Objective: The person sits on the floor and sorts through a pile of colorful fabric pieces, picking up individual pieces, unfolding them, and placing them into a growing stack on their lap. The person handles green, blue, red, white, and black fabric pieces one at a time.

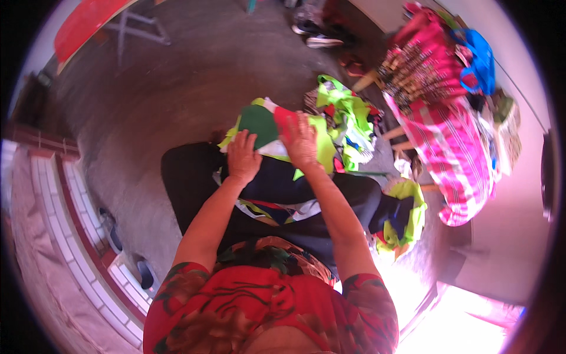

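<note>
Both forearms extend from six o'clock toward centre. The left hand [243,156] lies palm down, fingers spread, pressing on a folded garment [277,133] of green, neon yellow and red. The right hand [302,141] rests flat at its two o'clock, fingers together. The garment sits on the lap at frame centre; a heap of bright clothes [348,118] lies at two o'clock.

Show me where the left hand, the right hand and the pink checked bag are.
left hand [242,158], head view, on the back of the hand.
right hand [300,141], head view, on the back of the hand.
pink checked bag [457,153], head view, on its striped side.
</note>
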Demonstrator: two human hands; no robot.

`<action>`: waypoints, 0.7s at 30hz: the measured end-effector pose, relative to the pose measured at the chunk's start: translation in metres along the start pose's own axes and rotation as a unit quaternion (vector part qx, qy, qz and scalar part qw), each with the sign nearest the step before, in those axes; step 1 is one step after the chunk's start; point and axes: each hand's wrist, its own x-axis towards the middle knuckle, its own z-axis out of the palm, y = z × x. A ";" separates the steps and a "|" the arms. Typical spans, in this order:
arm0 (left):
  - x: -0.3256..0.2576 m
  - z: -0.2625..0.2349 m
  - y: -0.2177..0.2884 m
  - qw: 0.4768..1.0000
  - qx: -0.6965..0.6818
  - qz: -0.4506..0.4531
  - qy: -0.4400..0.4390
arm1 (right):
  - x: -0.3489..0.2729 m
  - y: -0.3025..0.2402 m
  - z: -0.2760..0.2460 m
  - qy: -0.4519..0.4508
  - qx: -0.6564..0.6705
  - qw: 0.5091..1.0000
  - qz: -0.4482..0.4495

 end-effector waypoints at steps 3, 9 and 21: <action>0.003 -0.003 -0.002 1.000 -0.012 0.022 0.000 | -0.022 0.005 0.021 -0.078 0.040 0.996 -0.006; 0.006 0.003 -0.005 0.999 -0.027 0.044 -0.003 | -0.012 0.017 -0.020 -0.166 0.121 0.978 0.023; 0.004 0.009 -0.017 0.998 -0.044 0.051 -0.016 | -0.139 0.077 -0.216 0.185 0.105 0.963 0.165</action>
